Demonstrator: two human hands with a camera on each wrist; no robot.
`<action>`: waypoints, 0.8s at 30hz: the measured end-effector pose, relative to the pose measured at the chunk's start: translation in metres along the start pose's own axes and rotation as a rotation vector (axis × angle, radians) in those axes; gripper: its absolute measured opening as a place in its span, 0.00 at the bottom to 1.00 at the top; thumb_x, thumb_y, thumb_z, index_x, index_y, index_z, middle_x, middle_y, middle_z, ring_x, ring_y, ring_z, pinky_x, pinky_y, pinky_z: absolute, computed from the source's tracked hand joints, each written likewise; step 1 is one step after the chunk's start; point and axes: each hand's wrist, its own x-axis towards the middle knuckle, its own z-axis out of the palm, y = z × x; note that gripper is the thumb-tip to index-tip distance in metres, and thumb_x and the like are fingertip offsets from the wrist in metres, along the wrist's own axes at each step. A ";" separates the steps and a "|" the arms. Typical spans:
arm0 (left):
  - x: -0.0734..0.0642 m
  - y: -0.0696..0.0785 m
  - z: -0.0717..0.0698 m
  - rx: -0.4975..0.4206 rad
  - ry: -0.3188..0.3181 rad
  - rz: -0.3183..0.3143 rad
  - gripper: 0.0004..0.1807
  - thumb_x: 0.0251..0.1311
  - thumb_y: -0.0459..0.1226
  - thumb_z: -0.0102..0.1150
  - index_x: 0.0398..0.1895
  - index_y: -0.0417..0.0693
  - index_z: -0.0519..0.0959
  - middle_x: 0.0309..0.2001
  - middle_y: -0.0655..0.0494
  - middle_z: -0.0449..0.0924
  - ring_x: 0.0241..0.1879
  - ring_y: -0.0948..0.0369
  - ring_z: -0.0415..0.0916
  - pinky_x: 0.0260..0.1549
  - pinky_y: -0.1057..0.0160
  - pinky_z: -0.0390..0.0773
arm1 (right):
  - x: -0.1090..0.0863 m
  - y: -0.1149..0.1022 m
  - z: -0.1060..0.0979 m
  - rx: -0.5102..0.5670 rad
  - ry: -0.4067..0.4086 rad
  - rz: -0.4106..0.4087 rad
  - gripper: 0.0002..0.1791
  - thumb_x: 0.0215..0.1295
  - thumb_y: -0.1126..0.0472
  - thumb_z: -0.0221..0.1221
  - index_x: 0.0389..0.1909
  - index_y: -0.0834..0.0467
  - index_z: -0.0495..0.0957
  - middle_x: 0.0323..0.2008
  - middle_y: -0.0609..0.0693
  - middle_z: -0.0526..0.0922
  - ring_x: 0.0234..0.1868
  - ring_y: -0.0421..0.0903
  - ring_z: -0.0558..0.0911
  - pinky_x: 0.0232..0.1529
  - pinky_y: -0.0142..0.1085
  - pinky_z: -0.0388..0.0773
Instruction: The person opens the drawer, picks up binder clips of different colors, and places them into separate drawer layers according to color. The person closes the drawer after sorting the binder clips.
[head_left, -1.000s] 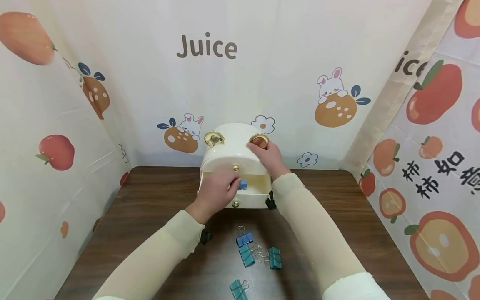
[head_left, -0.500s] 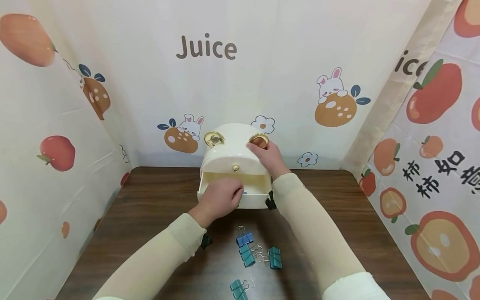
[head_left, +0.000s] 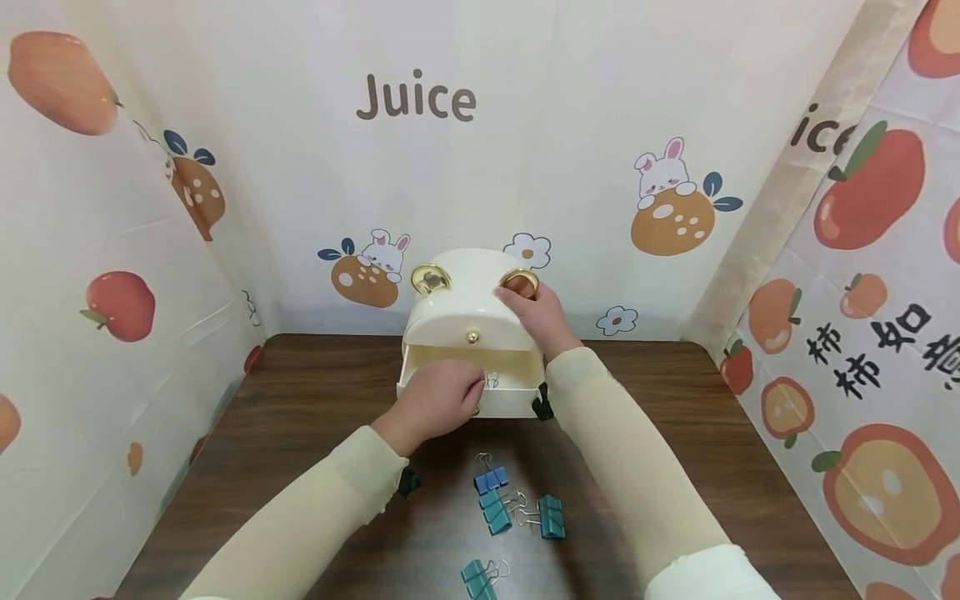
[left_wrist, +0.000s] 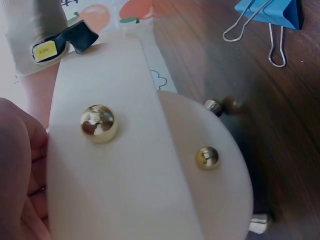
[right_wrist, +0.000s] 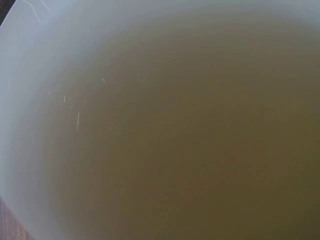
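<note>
A cream drawer box point(head_left: 465, 287) with two round gold rings on top stands at the back of the table, its lower drawer point(head_left: 513, 403) pulled out. My left hand point(head_left: 438, 398) reaches over the drawer front with curled fingers. Wire handles of a binder clip point(head_left: 491, 381) show at its thumb, inside the drawer; the fingertips and clip body are hidden. In the left wrist view the left hand point(left_wrist: 22, 175) is beside the drawer front with its gold knob point(left_wrist: 99, 123). My right hand point(head_left: 543, 317) grips the box at the right gold ring point(head_left: 519, 282).
On the dark wooden table before the box lie a blue binder clip point(head_left: 491, 479) and several teal ones, including a teal clip point(head_left: 551, 517) at the right. Patterned cloth walls close in the sides and back. A blurred cream surface point(right_wrist: 175, 125) fills most of the right wrist view.
My left hand has moved down and toward me over the drawer front. The blue clip body beside its thumb has dropped from sight, and wire handles now show there. The right hand stays put.
</note>
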 end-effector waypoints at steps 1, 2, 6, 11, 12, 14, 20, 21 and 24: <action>-0.001 0.001 -0.002 0.007 -0.004 0.007 0.10 0.70 0.41 0.60 0.28 0.58 0.78 0.22 0.68 0.72 0.25 0.65 0.68 0.29 0.63 0.75 | 0.000 0.001 0.000 -0.002 0.000 0.001 0.38 0.58 0.29 0.68 0.62 0.46 0.76 0.52 0.51 0.81 0.47 0.51 0.83 0.46 0.46 0.80; -0.001 0.002 -0.004 0.013 -0.007 0.013 0.10 0.70 0.41 0.60 0.28 0.58 0.78 0.23 0.68 0.73 0.25 0.65 0.69 0.30 0.63 0.76 | 0.000 0.001 0.000 -0.002 -0.002 0.001 0.38 0.57 0.29 0.68 0.62 0.46 0.76 0.52 0.51 0.82 0.47 0.51 0.83 0.46 0.46 0.80; -0.003 0.007 -0.012 0.031 0.034 0.068 0.07 0.70 0.41 0.61 0.31 0.56 0.80 0.26 0.65 0.76 0.28 0.63 0.71 0.33 0.62 0.78 | 0.000 0.003 0.001 0.001 -0.007 -0.003 0.38 0.56 0.28 0.68 0.62 0.45 0.75 0.51 0.50 0.82 0.46 0.51 0.84 0.45 0.47 0.81; -0.004 0.015 -0.020 0.032 0.145 0.168 0.03 0.67 0.39 0.64 0.35 0.53 0.82 0.31 0.61 0.81 0.32 0.62 0.74 0.37 0.62 0.80 | 0.001 0.000 0.000 0.004 -0.001 -0.009 0.38 0.56 0.28 0.68 0.62 0.44 0.75 0.51 0.50 0.82 0.46 0.51 0.83 0.46 0.46 0.80; -0.005 0.017 -0.021 0.024 0.163 0.187 0.02 0.66 0.39 0.65 0.36 0.52 0.82 0.31 0.61 0.81 0.32 0.61 0.74 0.38 0.62 0.80 | 0.001 0.000 0.000 0.001 0.003 -0.008 0.38 0.56 0.28 0.68 0.62 0.44 0.76 0.51 0.50 0.82 0.46 0.50 0.83 0.46 0.46 0.80; -0.007 0.022 -0.022 0.002 0.191 0.227 0.02 0.64 0.37 0.66 0.37 0.51 0.82 0.32 0.59 0.82 0.33 0.60 0.75 0.39 0.61 0.81 | 0.000 -0.001 0.000 0.002 0.004 -0.007 0.38 0.56 0.28 0.68 0.62 0.44 0.75 0.52 0.50 0.82 0.46 0.50 0.83 0.46 0.46 0.80; -0.017 0.033 -0.023 -0.045 0.217 0.293 0.03 0.62 0.36 0.67 0.36 0.50 0.83 0.31 0.60 0.79 0.32 0.61 0.72 0.37 0.63 0.79 | -0.001 -0.001 0.000 0.008 0.000 -0.003 0.36 0.59 0.29 0.67 0.62 0.45 0.75 0.51 0.51 0.82 0.45 0.51 0.85 0.43 0.45 0.82; -0.019 0.034 -0.022 -0.052 0.216 0.290 0.03 0.61 0.36 0.68 0.36 0.50 0.83 0.31 0.61 0.78 0.33 0.62 0.72 0.37 0.63 0.78 | -0.001 -0.001 0.000 0.007 -0.001 -0.002 0.36 0.59 0.29 0.67 0.62 0.45 0.75 0.51 0.51 0.82 0.44 0.51 0.85 0.43 0.45 0.82; -0.024 0.039 -0.019 -0.079 0.207 0.273 0.03 0.62 0.37 0.67 0.37 0.51 0.83 0.31 0.62 0.79 0.33 0.63 0.73 0.38 0.64 0.79 | -0.002 -0.001 0.000 0.008 -0.001 0.005 0.37 0.58 0.29 0.67 0.62 0.45 0.75 0.50 0.51 0.82 0.44 0.51 0.85 0.42 0.45 0.82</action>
